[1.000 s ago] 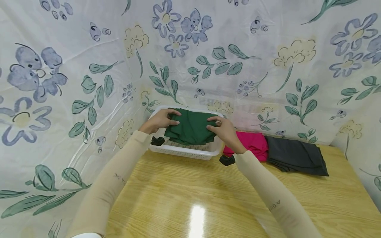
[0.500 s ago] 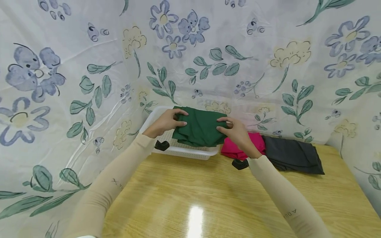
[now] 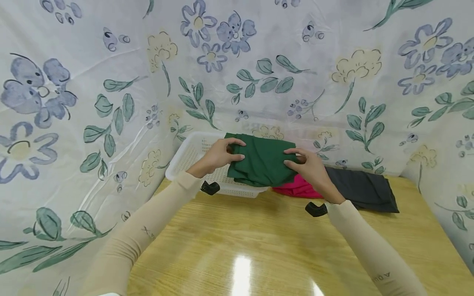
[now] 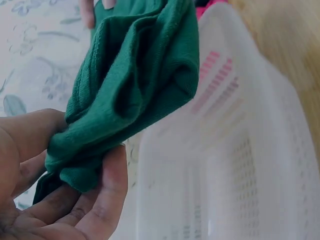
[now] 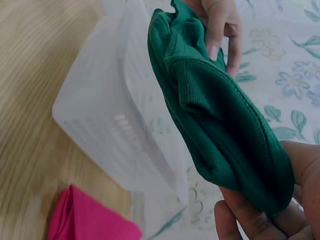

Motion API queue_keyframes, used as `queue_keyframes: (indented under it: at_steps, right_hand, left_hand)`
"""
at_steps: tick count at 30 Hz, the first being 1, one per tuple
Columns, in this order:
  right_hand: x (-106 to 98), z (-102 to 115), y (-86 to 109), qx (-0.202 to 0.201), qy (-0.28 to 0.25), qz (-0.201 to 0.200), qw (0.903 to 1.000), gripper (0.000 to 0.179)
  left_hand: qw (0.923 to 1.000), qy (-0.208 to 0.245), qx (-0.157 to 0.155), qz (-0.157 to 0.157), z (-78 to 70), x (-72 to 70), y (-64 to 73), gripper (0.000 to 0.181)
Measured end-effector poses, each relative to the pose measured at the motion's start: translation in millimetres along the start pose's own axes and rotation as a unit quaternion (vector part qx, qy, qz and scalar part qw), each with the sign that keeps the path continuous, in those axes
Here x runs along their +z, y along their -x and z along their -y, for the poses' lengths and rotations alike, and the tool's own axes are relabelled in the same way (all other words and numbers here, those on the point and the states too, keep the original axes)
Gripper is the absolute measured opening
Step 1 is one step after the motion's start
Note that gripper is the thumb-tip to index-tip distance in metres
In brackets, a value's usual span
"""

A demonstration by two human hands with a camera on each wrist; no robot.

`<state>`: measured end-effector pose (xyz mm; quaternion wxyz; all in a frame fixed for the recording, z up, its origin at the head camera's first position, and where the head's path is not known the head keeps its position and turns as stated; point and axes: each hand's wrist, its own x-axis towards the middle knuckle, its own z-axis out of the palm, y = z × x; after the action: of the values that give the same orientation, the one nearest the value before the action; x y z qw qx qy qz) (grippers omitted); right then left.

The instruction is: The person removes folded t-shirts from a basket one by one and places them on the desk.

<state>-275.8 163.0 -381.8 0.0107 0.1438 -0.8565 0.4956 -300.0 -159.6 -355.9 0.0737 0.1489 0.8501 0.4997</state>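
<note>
A folded green garment (image 3: 264,160) is held up over the right part of a white plastic basket (image 3: 185,154). My left hand (image 3: 218,156) pinches its left end, thumb on the near face and fingers behind and beneath. At the opposite end my right hand (image 3: 309,166) grips the cloth the same way. Both wrist views show the green cloth (image 4: 135,80) in layered folds, clear of the basket wall (image 5: 100,105). Beneath and behind the right hand lies a folded pink cloth (image 3: 296,189), partly hidden.
A folded dark grey cloth (image 3: 363,187) lies on the wooden table (image 3: 222,238) to the right of the pink one. Floral sheets (image 3: 281,94) hang close behind and to the left of the table. A black wrist mount (image 3: 210,188) sits below each hand.
Both hands have carried the green garment to the right, from over the middle of the basket to its right side. More of the basket's inside shows, and the pink cloth is more covered.
</note>
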Motion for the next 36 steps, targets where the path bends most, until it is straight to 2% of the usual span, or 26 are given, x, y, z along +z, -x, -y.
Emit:
queue_keyframes:
  at_steps: [5, 11, 17, 23, 36]
  right_hand:
    - [-16, -9, 9.9, -0.009, 0.036, -0.012, 0.9992, 0.037]
    - [-26, -19, 20.9, -0.008, 0.054, -0.021, 0.9983, 0.038]
    - [-38, -32, 38.2, -0.011, 0.086, -0.030, 0.9958, 0.039]
    - [-51, -42, 57.2, -0.012, 0.117, -0.040, 0.9922, 0.038]
    - [-72, -69, 105.9, -0.012, 0.111, -0.064, 0.9917, 0.039]
  left_hand:
    - [0.9998, 0.020, 0.008, 0.004, -6.1, 14.6, -0.1, 0.043]
    - [0.9993, 0.030, 0.021, 0.011, -7.3, 30.9, -1.1, 0.043]
    - [0.9992, 0.012, 0.035, 0.014, -8.6, 53.2, -1.3, 0.041]
    - [0.9985, 0.013, 0.045, 0.027, -11.6, 77.2, -1.0, 0.042]
    - [0.9933, -0.035, 0.097, 0.053, -17.7, 124.3, -0.1, 0.042]
